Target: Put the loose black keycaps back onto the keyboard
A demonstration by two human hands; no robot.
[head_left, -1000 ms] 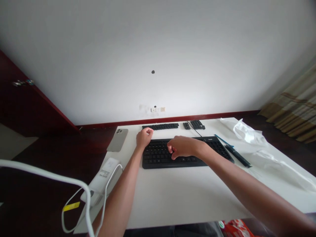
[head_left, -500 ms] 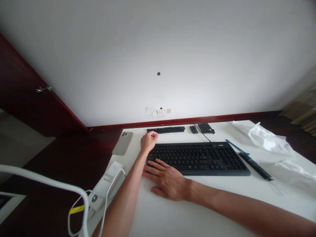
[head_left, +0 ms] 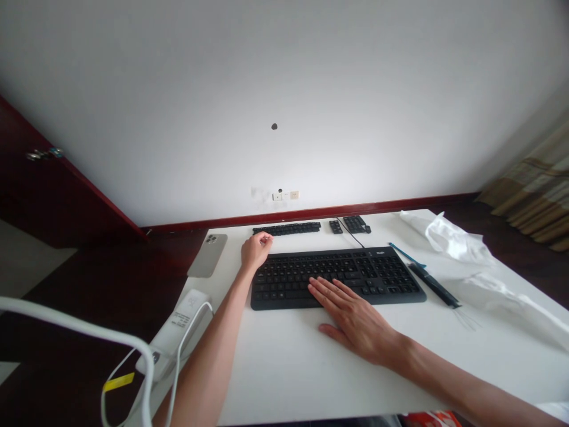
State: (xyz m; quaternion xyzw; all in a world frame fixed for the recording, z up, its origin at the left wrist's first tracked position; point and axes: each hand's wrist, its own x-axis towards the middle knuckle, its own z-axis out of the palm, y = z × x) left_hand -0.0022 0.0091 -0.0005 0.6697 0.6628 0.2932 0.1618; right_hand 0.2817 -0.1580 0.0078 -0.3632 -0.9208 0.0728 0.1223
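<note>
One left hand (head_left: 255, 250), one right hand (head_left: 355, 320), one keyboard (head_left: 355, 270)

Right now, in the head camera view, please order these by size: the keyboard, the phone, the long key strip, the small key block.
Largest: keyboard
Middle, too alike to rank: phone and long key strip; the strip looks longer, the phone wider
Smallest: small key block

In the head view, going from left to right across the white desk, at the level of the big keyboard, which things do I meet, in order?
Grey smartphone → left hand → black keyboard → slim black pen-like tool → crumpled white plastic
</note>
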